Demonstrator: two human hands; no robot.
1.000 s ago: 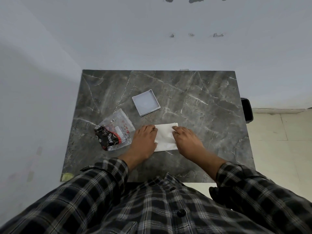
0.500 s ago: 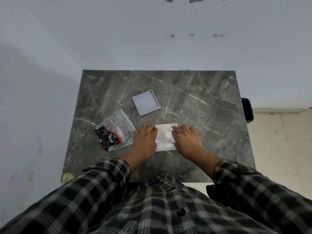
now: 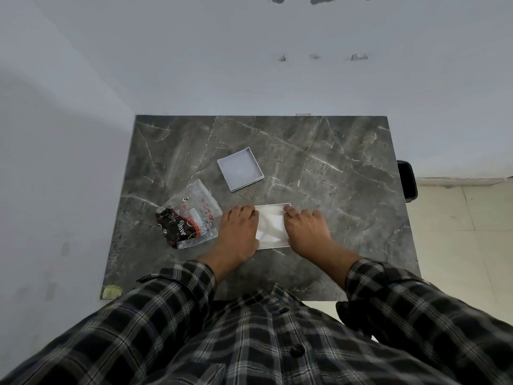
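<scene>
A shallow white box [image 3: 271,227] lies near the front middle of the dark marble table [image 3: 333,173], with crumpled white paper inside it. My left hand [image 3: 240,232] lies flat over the box's left side, its fingertips at the far left corner. My right hand [image 3: 306,230] covers the box's right side, with fingers curled at the far right corner. Both hands hide the box's side edges. A square white lid or tray [image 3: 240,169] lies open side up behind the box.
A clear plastic bag [image 3: 190,215] holding a dark red-and-black candy wrapper lies left of my left hand. A black object [image 3: 407,179] stands off the table's right edge. Walls close the back and left sides. Yellow tape [image 3: 112,292] marks the front left corner.
Both hands have shifted slightly along the white box's sides. The white contents now look pressed into the box, whose rim shows at the far and near edges.
</scene>
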